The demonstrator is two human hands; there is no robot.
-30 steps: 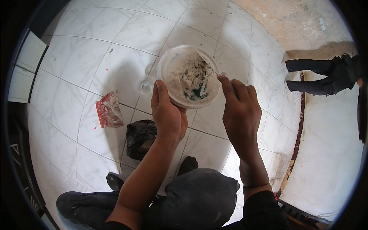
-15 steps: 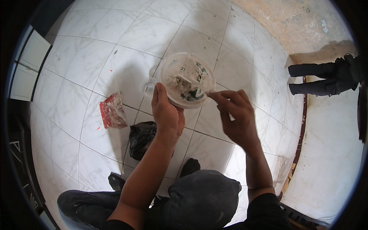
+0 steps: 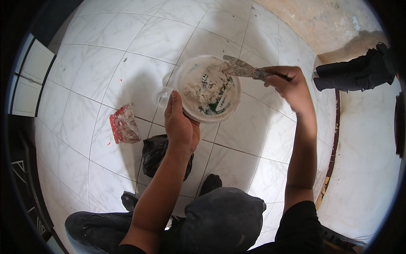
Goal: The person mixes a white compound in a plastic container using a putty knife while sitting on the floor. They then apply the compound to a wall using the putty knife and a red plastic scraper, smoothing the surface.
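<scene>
My left hand (image 3: 181, 127) is closed on the near left rim of a shallow round whitish plastic lid (image 3: 231, 111), thumb on the edge and fingers underneath. Lumpy pale putty (image 3: 207, 92) is spread across the lid, with green printed patches showing through. My right hand (image 3: 292, 86) is wrapped round the handle of a putty knife (image 3: 242, 68), right of the lid. The paste-smeared blade points left and lies over the lid's far right edge. Beside my left thumb is a clear round plastic piece (image 3: 162, 97); whether it joins the lid I cannot tell.
A red, putty-smeared scraper (image 3: 125, 123) lies on the white tiled floor (image 3: 114, 169) to the left. Nearer stands a crumpled black plastic bag (image 3: 155, 156). Dark trousers (image 3: 355, 72) are at the right by the wall (image 3: 363, 169). White cabinet doors (image 3: 33, 76) edge the far left.
My right hand has moved right and away from me, swinging the putty knife from across the lid's middle to its far right edge. The lid tilts slightly differently; my left hand keeps its hold.
</scene>
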